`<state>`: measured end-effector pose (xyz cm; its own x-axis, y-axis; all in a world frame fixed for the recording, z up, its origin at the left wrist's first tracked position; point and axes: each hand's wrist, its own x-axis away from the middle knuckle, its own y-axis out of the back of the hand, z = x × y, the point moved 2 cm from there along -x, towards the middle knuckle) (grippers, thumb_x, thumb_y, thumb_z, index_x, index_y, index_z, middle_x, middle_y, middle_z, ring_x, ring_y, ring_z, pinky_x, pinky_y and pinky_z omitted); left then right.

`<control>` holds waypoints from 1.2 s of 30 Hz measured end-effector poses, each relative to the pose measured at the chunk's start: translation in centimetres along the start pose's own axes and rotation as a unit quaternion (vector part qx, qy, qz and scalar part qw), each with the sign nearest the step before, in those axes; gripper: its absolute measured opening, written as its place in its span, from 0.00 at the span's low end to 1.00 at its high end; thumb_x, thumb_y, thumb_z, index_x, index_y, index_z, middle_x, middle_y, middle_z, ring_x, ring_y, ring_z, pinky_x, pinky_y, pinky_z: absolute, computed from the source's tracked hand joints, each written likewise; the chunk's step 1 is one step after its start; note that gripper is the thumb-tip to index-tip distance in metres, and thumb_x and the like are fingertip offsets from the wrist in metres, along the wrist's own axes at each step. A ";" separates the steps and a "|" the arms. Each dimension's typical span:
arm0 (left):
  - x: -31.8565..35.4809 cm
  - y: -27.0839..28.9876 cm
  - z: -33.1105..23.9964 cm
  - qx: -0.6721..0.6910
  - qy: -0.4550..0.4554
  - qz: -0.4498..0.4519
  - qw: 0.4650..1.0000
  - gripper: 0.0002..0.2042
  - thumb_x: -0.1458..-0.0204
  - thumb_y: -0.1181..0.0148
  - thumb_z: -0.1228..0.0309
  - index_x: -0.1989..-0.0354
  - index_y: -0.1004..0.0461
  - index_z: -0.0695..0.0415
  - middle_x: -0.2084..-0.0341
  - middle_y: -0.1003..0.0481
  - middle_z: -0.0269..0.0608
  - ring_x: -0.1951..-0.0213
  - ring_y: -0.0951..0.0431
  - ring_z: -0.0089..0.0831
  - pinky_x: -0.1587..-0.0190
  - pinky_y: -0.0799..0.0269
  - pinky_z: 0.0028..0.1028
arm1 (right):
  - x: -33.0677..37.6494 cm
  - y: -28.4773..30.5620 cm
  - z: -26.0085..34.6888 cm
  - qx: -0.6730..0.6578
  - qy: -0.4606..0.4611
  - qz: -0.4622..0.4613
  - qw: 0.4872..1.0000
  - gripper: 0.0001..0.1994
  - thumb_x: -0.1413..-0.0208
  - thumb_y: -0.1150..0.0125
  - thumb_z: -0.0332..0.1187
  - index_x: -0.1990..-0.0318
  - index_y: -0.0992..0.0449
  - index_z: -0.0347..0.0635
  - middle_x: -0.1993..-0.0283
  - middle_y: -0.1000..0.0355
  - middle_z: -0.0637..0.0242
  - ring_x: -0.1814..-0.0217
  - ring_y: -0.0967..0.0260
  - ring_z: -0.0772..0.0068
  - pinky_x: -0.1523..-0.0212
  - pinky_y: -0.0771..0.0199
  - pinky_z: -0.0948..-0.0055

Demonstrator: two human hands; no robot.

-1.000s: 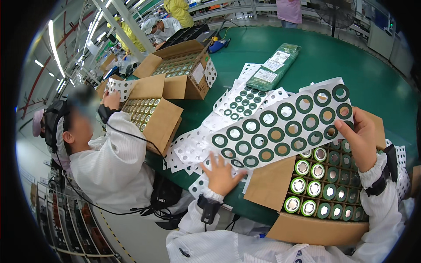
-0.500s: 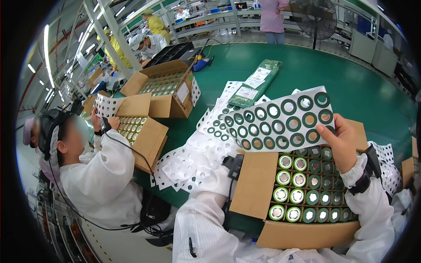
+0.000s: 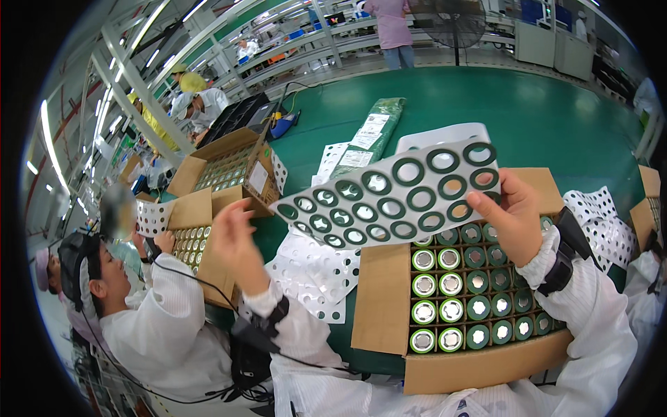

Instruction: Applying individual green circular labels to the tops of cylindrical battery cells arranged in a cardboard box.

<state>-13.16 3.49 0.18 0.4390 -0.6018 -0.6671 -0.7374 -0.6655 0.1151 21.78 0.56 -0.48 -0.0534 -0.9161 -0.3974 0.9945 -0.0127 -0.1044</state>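
Observation:
My right hand [image 3: 517,219] grips the right end of a white sheet of green ring stickers [image 3: 391,206], thumb in front. The sheet hangs tilted over the far left of an open cardboard box [image 3: 381,300]. Inside that box stand several cylindrical battery cells [image 3: 451,310] in a cardboard grid. Bright green rims show on the left columns; dark green rings cover the tops of those further right. My left hand [image 3: 236,243], slightly blurred, is raised near the sheet's left end, fingers apart and holding nothing.
Punched white backing sheets [image 3: 313,267] lie left of the box. A green plastic-wrapped pack [image 3: 372,135] rests beyond on the green table [image 3: 445,97]. At left a co-worker [image 3: 156,306] sits by another box of cells [image 3: 192,244]. More punched sheets [image 3: 599,226] lie at right.
My left hand has come up from behind the sheet to beyond its left end. The sheet in my right hand has tilted and shifted left in the picture as the view turned.

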 end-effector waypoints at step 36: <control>7.8 -3.3 -8.2 -0.020 -0.145 0.243 0.959 0.07 0.54 0.38 0.72 0.75 0.27 0.63 0.88 0.31 0.43 0.85 0.35 0.35 0.81 0.43 0.27 | 3.0 -3.1 -0.4 0.094 -0.086 0.198 0.972 0.11 0.48 0.39 0.33 0.59 0.24 0.37 0.76 0.26 0.69 0.79 0.36 0.86 0.79 0.39 0.82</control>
<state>-3.04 -2.64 0.63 -0.1169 -0.7019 -0.7026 -0.7955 -0.3574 0.4893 18.55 -1.95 -1.68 0.3369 -0.9173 -0.2122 0.9338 0.2967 0.2001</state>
